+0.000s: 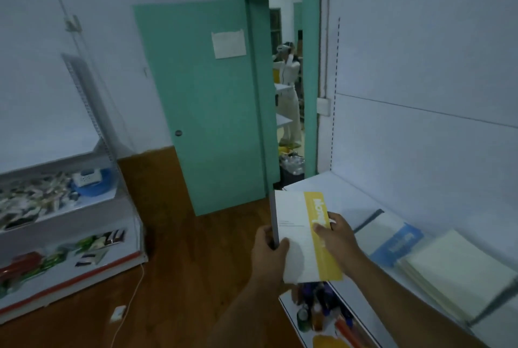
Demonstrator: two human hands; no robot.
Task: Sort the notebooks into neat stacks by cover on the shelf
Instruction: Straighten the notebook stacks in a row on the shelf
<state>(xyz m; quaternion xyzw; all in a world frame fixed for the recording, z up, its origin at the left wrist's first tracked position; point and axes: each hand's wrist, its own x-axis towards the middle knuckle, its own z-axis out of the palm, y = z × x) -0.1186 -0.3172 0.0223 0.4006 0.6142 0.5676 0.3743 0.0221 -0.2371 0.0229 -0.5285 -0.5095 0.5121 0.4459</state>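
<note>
I hold a white notebook with a yellow band [300,235] upright in front of me, just off the white shelf's [330,187] front edge. My left hand [266,252] grips its grey spine side low down. My right hand [339,232] pinches the yellow band edge. On the shelf to the right lie a notebook with a blue band [392,238] and a stack of cream-covered notebooks [454,274], face down or plain side up.
A lower shelf [316,316] under my hands holds colourful small goods. A second white rack [64,215] with packets stands on the left. Ahead is an open green door [204,106]; a person stands in the room beyond. A white cable [131,300] lies on the wood floor.
</note>
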